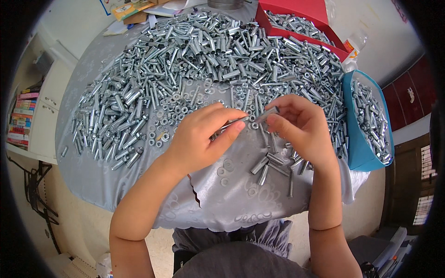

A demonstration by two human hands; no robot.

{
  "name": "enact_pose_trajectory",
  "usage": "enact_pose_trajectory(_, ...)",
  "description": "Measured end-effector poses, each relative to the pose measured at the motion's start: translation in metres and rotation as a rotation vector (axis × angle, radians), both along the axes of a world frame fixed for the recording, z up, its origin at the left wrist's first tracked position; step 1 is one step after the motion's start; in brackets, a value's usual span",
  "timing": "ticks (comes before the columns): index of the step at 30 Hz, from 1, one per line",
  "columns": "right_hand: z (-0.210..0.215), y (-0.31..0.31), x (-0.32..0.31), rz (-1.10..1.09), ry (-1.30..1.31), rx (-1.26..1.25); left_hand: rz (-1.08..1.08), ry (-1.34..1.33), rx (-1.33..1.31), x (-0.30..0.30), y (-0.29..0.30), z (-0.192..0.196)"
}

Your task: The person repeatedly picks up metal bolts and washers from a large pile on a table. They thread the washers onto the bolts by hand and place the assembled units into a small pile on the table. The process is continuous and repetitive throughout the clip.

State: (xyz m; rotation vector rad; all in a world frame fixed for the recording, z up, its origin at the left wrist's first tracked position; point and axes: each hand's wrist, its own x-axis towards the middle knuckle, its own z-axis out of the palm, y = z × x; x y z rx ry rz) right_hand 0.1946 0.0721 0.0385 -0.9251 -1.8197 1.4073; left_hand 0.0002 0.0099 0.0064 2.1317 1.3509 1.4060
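My left hand pinches a thin metal bolt between thumb and fingers. Much of the bolt is hidden in the hand, and its tip points right. Close by, my right hand grips a short silver metal sleeve by thumb and fingertips. The sleeve's lower left end is close to the bolt's tip; whether they touch I cannot tell. Beneath the hands lie loose nuts and flat washers. Several loose sleeves and a long bolt rest on the cloth below my right hand.
A large heap of sleeves and bolts covers the far table. At the right stand a red box and a blue bin, both holding metal parts. A plastic bottle is beside them. The grey tablecloth has a jagged tear.
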Motion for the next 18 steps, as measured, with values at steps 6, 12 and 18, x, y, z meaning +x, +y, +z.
enact_pose_trajectory(6, 0.0033, -0.0022, -0.0050, 0.089, 0.141, -0.144, 0.011, 0.000, -0.003, -0.0028, 0.0017, -0.0043)
enact_pose_trajectory(12, 0.0002, -0.0065, -0.0091, 0.089, 0.155, -0.145, 0.018, -0.003, 0.017, -0.0014, 0.0004, -0.0054)
enact_pose_trajectory(18, 0.0053, -0.0019, -0.0032, 0.051, 0.142, -0.159, 0.050, -0.067, -0.015, -0.0026, 0.0017, -0.0046)
